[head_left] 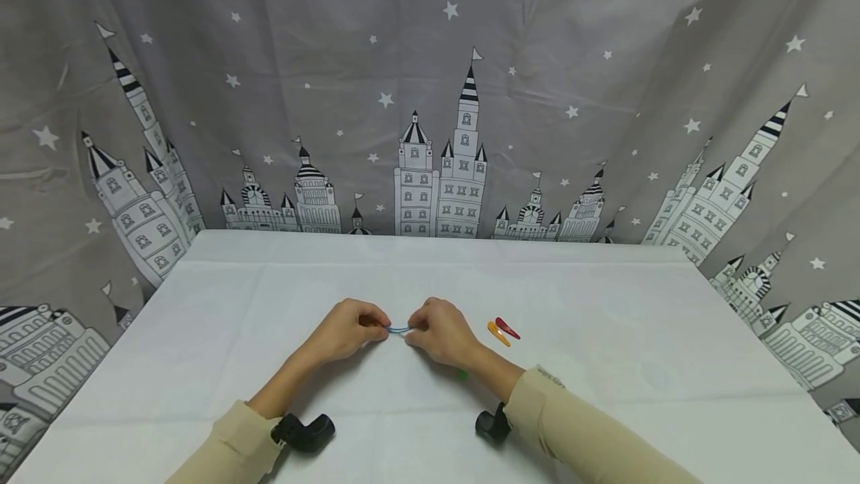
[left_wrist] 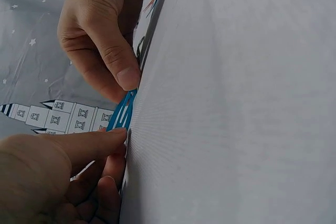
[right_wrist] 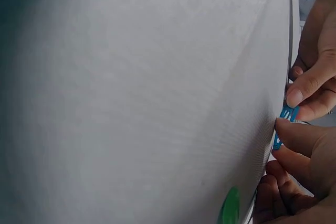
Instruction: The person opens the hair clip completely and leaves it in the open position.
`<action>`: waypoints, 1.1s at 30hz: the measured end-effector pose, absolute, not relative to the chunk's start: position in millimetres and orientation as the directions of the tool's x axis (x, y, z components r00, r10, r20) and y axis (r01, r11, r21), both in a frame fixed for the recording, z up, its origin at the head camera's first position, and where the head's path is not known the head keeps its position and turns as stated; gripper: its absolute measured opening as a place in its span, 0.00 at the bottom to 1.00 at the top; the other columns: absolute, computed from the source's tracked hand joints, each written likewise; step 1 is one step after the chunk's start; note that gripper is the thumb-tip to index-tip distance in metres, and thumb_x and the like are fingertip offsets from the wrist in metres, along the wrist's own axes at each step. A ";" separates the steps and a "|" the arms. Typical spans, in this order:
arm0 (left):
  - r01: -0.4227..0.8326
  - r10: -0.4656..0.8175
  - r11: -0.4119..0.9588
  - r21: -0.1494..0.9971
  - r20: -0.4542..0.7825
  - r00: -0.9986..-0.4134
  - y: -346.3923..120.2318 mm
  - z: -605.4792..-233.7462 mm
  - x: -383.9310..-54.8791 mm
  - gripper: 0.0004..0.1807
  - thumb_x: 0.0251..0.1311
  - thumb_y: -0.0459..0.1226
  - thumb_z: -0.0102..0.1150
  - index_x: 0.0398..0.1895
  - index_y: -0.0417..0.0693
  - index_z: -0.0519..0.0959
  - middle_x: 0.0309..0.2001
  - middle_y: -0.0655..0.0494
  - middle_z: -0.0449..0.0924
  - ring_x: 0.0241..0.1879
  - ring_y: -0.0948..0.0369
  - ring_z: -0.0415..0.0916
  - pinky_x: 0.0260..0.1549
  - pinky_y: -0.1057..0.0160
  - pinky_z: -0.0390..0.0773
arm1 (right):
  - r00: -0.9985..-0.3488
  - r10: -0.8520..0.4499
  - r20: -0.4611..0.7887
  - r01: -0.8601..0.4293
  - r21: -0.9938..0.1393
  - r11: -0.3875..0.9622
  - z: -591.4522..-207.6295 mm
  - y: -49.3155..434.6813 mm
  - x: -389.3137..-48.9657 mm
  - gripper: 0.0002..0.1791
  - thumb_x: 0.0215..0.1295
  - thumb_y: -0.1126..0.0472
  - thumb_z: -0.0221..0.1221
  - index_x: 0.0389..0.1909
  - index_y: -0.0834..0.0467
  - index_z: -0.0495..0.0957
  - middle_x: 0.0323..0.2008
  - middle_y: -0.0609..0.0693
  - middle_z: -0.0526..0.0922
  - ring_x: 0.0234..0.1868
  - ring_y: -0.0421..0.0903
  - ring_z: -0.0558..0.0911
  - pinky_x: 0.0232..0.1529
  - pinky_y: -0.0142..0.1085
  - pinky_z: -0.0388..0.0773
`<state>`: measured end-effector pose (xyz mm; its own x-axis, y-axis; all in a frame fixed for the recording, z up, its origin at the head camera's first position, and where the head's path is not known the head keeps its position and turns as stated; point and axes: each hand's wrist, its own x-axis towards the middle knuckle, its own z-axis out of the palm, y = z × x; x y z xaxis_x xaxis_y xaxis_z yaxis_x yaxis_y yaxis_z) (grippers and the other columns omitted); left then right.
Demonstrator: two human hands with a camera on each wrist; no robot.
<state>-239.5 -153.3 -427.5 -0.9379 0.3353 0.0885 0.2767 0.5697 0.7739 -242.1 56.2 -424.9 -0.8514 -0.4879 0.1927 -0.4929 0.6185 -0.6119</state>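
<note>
Between my two hands is a blue snap hair clip (head_left: 399, 330), held low over the white table. My left hand (head_left: 349, 330) pinches one end of it between thumb and fingertips. At the other end, my right hand (head_left: 440, 331) grips it the same way. The left wrist view shows the blue clip (left_wrist: 122, 111) with narrow slots along its length, its ends covered by fingertips. A green clip (head_left: 461, 375) lies partly hidden beneath my right wrist; its rounded green end (right_wrist: 230, 208) shows in the right wrist view.
Right of my right hand, an orange hair clip (head_left: 499, 334) and a red hair clip (head_left: 508, 328) lie side by side on the white-covered table (head_left: 269, 282). Behind the table hangs a grey curtain (head_left: 349, 43) printed with castles and stars.
</note>
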 end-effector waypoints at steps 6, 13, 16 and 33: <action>0.270 0.331 0.564 0.780 0.086 -0.940 -152.6 -428.9 -239.4 0.03 0.55 0.28 0.68 0.33 0.41 0.85 0.27 0.59 0.81 0.29 0.62 0.74 0.32 0.62 0.73 | -0.855 -0.479 0.199 -0.493 -0.601 0.629 -426.9 57.1 -242.3 0.09 0.56 0.66 0.69 0.37 0.66 0.86 0.32 0.49 0.80 0.33 0.42 0.75 0.36 0.32 0.71; 0.280 0.341 0.564 0.777 0.090 -0.936 -153.3 -430.4 -239.4 0.03 0.55 0.28 0.68 0.33 0.40 0.85 0.27 0.59 0.81 0.29 0.62 0.74 0.32 0.63 0.73 | -0.862 -0.467 0.199 -0.482 -0.609 0.630 -426.7 57.4 -240.6 0.09 0.56 0.65 0.68 0.37 0.66 0.86 0.31 0.49 0.79 0.32 0.42 0.73 0.35 0.33 0.70; 0.280 0.342 0.560 0.780 0.091 -0.936 -152.9 -430.7 -239.5 0.03 0.55 0.28 0.68 0.33 0.40 0.85 0.27 0.59 0.81 0.29 0.62 0.74 0.32 0.63 0.73 | -0.867 -0.459 0.195 -0.474 -0.610 0.635 -426.3 57.6 -240.4 0.09 0.56 0.65 0.68 0.37 0.66 0.86 0.31 0.49 0.79 0.32 0.42 0.73 0.35 0.33 0.70; 0.289 0.361 0.554 0.780 0.088 -0.929 -154.9 -425.9 -238.8 0.04 0.56 0.32 0.69 0.34 0.41 0.85 0.29 0.59 0.82 0.30 0.62 0.75 0.33 0.62 0.73 | -0.881 -0.419 0.218 -0.444 -0.684 0.579 -421.1 63.4 -235.1 0.11 0.61 0.65 0.65 0.43 0.66 0.84 0.35 0.49 0.82 0.36 0.42 0.77 0.39 0.34 0.74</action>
